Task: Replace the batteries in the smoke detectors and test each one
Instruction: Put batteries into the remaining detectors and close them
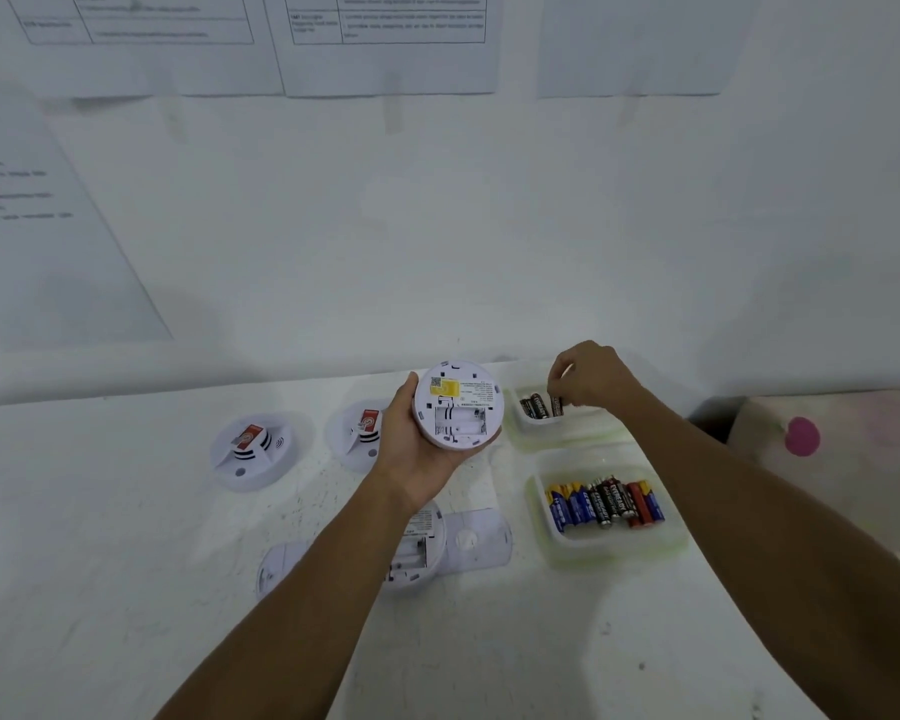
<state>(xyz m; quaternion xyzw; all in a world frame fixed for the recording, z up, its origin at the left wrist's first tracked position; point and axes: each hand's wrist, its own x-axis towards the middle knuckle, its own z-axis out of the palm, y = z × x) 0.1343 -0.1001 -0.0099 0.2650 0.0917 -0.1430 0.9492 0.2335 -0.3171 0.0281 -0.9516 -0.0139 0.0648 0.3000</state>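
Smoke detector point(458, 405) gripped back-up in our left hand point(417, 452), bay empty.
Our right hand point(591, 379) pinches a black battery point(557, 406) in the far tray point(567, 437).

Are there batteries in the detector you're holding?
No, the detector in the left hand shows an empty battery bay.

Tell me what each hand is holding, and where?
The left hand cups the detector by its rim. The right hand pinches a battery by its top, in the far tray.
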